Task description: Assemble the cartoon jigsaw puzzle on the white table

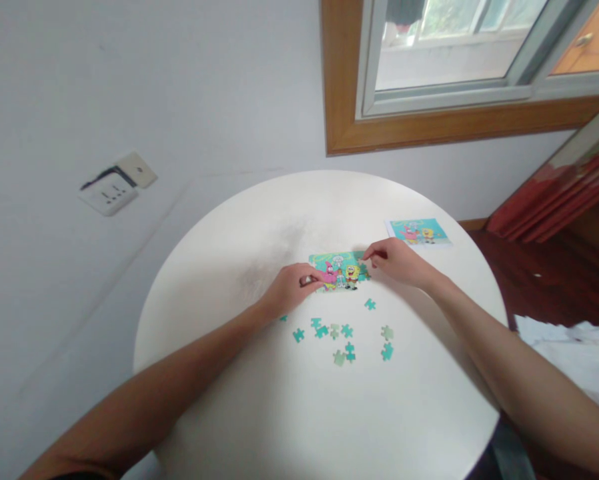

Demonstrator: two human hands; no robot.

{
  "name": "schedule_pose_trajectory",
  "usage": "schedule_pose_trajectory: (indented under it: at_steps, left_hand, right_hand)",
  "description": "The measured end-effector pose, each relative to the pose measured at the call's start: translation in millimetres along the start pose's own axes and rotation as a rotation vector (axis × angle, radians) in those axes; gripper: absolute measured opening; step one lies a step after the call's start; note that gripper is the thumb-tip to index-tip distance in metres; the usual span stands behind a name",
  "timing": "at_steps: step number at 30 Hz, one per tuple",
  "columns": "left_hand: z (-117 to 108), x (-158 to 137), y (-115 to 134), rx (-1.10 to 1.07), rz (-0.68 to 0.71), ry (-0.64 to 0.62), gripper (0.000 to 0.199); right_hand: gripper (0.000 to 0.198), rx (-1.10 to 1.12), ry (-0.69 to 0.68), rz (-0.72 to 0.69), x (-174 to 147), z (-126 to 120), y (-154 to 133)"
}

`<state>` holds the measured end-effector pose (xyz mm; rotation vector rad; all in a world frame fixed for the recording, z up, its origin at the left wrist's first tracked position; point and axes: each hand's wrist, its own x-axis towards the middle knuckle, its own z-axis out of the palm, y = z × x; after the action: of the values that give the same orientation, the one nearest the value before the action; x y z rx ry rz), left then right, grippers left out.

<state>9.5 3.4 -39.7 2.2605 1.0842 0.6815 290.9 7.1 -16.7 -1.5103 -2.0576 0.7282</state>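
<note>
A partly joined jigsaw puzzle (340,273) with a pink starfish and a yellow sponge figure lies flat on the round white table (239,413). My left hand (290,288) rests at its left edge, thumb and forefinger closed against the border by the pink figure. At the upper right edge, my right hand (397,259) has its fingertips pinched on a small puzzle piece (361,263), partly hidden by the fingers. Several loose teal and pale green pieces lie nearer to me, among them a teal piece (370,305) and a pale green piece (387,332).
A picture card (419,232) with the same figures lies at the table's far right. Behind the table is a white wall with a socket (110,193) and a wood-framed window (342,80). A red curtain (544,193) hangs at the right.
</note>
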Motion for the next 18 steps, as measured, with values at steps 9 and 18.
schedule_pose_trajectory:
  at_steps: [9, 18]
  left_hand:
    - [1.3, 1.3, 0.0, -0.024, 0.023, 0.003, 0.008]
    - [-14.3, 3.3, 6.3, 0.012, 0.009, 0.017, 0.005]
  right_hand:
    - [0.032, 0.002, -0.003, -0.014, 0.7, 0.1, 1.6]
    - [0.031, 0.011, 0.0, -0.002, 0.1, -0.3, 1.7]
